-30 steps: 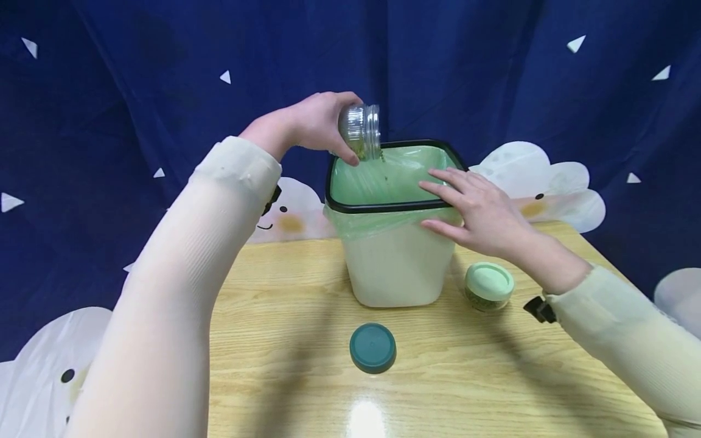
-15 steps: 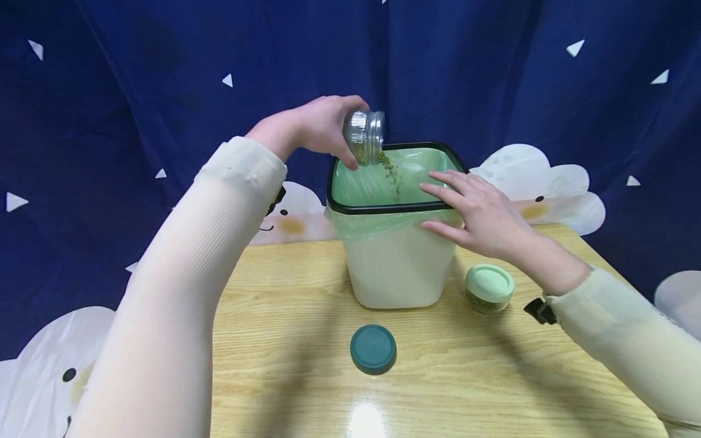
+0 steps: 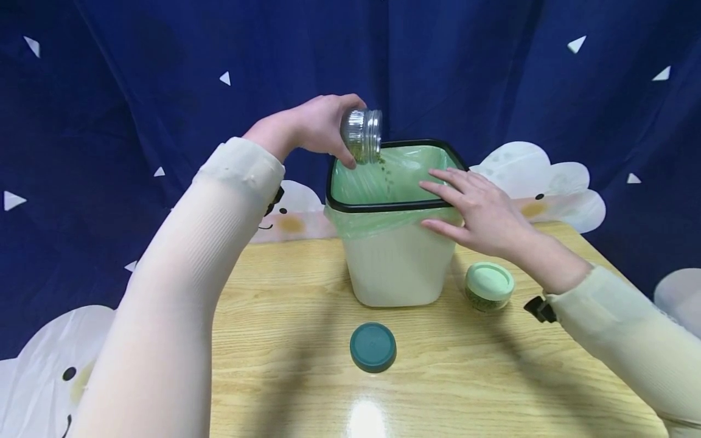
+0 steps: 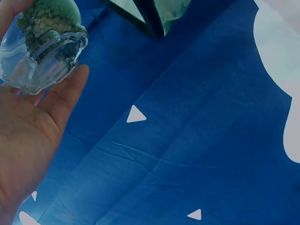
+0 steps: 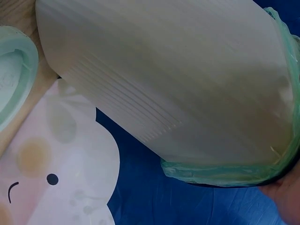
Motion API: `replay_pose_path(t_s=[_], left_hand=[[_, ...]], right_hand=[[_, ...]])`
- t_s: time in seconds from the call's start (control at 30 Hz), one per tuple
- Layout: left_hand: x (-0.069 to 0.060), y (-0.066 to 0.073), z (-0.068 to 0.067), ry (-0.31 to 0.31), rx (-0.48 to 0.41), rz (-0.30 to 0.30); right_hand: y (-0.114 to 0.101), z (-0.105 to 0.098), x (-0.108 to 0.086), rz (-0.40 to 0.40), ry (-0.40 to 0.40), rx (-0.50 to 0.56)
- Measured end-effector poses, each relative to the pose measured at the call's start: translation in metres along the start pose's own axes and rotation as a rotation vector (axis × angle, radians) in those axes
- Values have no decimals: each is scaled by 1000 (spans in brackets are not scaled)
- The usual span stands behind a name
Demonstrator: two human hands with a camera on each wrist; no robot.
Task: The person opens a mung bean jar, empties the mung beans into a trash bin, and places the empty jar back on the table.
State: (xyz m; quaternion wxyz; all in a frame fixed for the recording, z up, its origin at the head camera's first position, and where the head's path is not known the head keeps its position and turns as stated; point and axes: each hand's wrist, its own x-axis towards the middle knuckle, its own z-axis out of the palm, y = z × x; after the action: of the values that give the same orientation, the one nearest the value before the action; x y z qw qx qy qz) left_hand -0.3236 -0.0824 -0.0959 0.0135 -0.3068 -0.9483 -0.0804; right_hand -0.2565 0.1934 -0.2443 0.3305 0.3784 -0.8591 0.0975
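Note:
My left hand (image 3: 323,125) grips a clear jar (image 3: 361,135), tipped sideways over the left side of a white trash bin (image 3: 402,267). Small greenish beans (image 3: 386,173) fall from its mouth into the green bag (image 3: 372,182) that lines the bin. More beans (image 4: 49,23) show through the jar's wall in the left wrist view. My right hand (image 3: 482,207) rests at the bin's black rim (image 3: 394,208) on the right, fingers spread and fairly straight. Only a bit of that hand shows at the lower right corner of the right wrist view.
A second jar (image 3: 484,302) with a pale green lid (image 3: 489,280) stands right of the bin on the wooden table (image 3: 438,389). In front of the bin lies a dark teal lid (image 3: 373,347). Behind hangs a blue curtain (image 3: 438,73) with white shapes.
The stream of beans thickened by half a second ago and is thinner now. The tipped jar shifted slightly right, then a little back. The right hand stays at the rim.

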Motion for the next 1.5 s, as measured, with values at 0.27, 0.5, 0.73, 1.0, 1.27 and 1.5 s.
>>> replay_pose_path(t_s=[0.27, 0.5, 0.73, 1.0, 1.27, 1.5], left_hand=[[-1, 1, -2, 38, 1, 2], [-2, -1, 0, 44, -11, 8], [-3, -2, 0, 68, -6, 5], [-4, 0, -2, 44, 23, 5], [-4, 0, -1, 66, 35, -8], [-4, 1, -3, 74, 55, -17]], right_hand=[[-1, -1, -1, 0, 8, -1], [0, -2, -1, -2, 9, -7], [-2, -1, -1, 1, 3, -1], [-1, -1, -1, 3, 6, -3], [0, -1, -1, -1, 3, 2], [-1, -1, 0, -1, 8, 7]])
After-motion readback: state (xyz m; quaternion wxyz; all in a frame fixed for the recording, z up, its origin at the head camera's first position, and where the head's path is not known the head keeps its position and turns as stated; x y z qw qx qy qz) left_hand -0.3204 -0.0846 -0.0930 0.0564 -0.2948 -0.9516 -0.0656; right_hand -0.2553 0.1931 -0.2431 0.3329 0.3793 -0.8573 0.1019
